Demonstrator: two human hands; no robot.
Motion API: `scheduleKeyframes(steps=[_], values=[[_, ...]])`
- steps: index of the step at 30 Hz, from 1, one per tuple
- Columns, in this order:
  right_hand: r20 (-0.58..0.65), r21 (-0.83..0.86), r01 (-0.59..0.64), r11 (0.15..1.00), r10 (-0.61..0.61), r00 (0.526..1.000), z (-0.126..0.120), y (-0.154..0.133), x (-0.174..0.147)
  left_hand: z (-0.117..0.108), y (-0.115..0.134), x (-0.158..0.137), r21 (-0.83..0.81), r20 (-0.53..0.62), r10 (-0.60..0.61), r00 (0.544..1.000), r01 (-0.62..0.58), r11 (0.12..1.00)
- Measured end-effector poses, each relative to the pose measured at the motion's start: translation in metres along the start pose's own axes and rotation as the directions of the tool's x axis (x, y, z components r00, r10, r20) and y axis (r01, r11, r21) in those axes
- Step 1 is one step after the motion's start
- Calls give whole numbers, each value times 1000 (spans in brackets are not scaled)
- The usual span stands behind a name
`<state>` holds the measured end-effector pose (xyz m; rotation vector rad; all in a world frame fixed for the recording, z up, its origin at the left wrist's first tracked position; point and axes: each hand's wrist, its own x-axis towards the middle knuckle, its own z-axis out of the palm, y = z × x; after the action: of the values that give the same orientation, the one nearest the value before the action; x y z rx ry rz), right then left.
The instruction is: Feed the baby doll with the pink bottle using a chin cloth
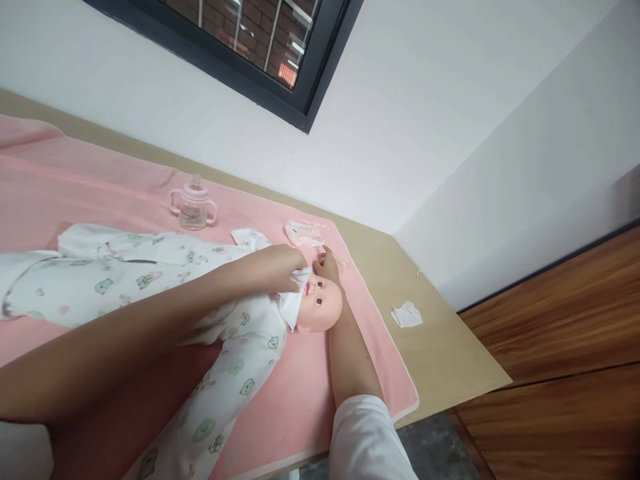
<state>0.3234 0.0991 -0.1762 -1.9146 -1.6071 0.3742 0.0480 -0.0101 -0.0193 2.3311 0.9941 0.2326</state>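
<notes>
A baby doll (pixel 323 310) with a bald head lies on its back, dressed in a white romper (pixel 210 267) printed with green and pink figures. My left hand (pixel 283 265) reaches in from the left across the doll's chest. Its fingers are closed on a white tissue (pixel 291 303), which is against the doll's chin and the side of its mouth. My right hand (pixel 327 265) is on the far side of the doll's head, the forearm passing close by the crown. Its fingers look loosely bent and apart, with nothing visible in them; part is hidden by the head.
A pink blanket (pixel 295 400) covers most of the wooden table (pixel 425 360). Behind the doll stand a pink-handled baby bottle (pixel 193 205) and a clear plastic packet (pixel 304 233). A crumpled white tissue (pixel 407 315) lies towards the right. White wall (pixel 425 100) and window frame (pixel 300 110) border the back.
</notes>
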Motion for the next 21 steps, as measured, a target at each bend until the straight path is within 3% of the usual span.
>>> scheduleKeyframes(steps=[9, 21], values=[[16, 33, 25, 999, -25, 1000, -1, 3, 0, 5, -9, 9, 187, -122, 89, 988, -65, 980], [7, 93, 43, 995, -44, 999, -1, 6, 1, 2, -6, 9, 183, -116, 28, 993, -7, 983]])
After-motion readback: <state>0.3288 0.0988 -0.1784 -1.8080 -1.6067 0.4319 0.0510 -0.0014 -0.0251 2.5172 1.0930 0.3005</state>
